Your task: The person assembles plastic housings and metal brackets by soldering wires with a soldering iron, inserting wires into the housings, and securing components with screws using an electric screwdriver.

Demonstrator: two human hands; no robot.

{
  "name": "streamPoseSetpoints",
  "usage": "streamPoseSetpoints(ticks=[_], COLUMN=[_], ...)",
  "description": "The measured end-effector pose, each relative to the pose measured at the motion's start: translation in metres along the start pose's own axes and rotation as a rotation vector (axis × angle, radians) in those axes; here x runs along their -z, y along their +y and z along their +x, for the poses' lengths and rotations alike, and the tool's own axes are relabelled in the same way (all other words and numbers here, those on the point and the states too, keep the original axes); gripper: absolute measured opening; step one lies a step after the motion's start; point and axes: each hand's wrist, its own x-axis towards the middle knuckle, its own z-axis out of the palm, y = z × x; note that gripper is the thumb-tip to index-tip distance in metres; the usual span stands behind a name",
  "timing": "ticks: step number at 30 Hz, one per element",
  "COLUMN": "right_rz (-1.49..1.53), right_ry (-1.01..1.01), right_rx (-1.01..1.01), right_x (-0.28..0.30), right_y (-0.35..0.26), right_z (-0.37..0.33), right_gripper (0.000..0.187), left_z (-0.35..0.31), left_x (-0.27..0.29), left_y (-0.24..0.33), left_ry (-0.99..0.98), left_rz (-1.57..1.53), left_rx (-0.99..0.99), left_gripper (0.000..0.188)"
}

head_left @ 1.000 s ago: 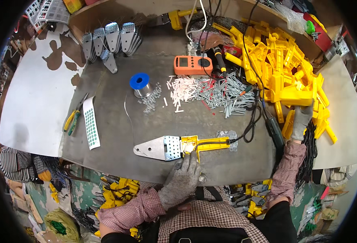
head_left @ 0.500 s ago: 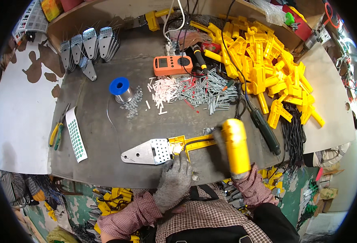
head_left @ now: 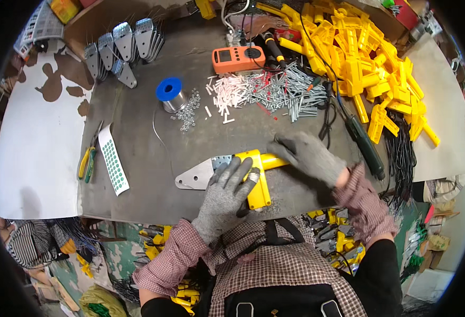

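A flat grey metal plate (head_left: 195, 176) with small holes sticks out from the left end of a yellow plastic housing (head_left: 259, 190), which lies on the dark tabletop. My grey-gloved left hand (head_left: 226, 194) rests over the join, its fingers gripping the housing and the edge of the plate. White tape wraps one of its fingertips. The housing's yellow handle (head_left: 274, 160) runs right, and my gloved right hand (head_left: 311, 158) is curled over its far end, hiding it. The black cord is not visible beneath the housing now.
Behind lie a blue solder spool (head_left: 169, 90), loose nuts (head_left: 188, 113), pale sleeves (head_left: 227, 95), screws (head_left: 290, 90) and an orange meter (head_left: 238, 59). A soldering iron (head_left: 367, 148) and piled yellow housings (head_left: 372, 63) are right; pliers (head_left: 88, 158) and a sticker strip (head_left: 114, 161) left.
A yellow shell, swung by my right hand, now covers the open housing and its wiring. My left hand has shifted onto its top. The whole view has moved slightly.
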Motion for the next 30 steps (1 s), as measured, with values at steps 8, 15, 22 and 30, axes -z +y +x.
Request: streamPoseSetpoints(ticks=[8, 15, 22, 30], right_rz=[0.018, -0.153, -0.359, -0.079], right_ry=[0.131, 0.222, 0.210, 0.338], right_rx=[-0.042, 0.119, 0.172, 0.133], right_x=[-0.024, -0.001, -0.009, 0.005], right_y=[0.013, 0.065, 0.075, 0.087], right_z=[-0.010, 0.036, 0.086, 0.072], right_gripper=[0.026, 0.019, 0.017, 0.018], left_z=[0.081, 0.133, 0.172, 0.115], left_x=[0.007, 0.001, -0.011, 0.022], left_y=[0.014, -0.077, -0.085, -0.050], left_ry=[-0.199, -0.050, -0.221, -0.066], left_rz=[-0.080, 0.238, 0.229, -0.258], left_rx=[0.192, 0.191, 0.379, 0.282], left_gripper=[0.070, 0.019, 0.022, 0.022])
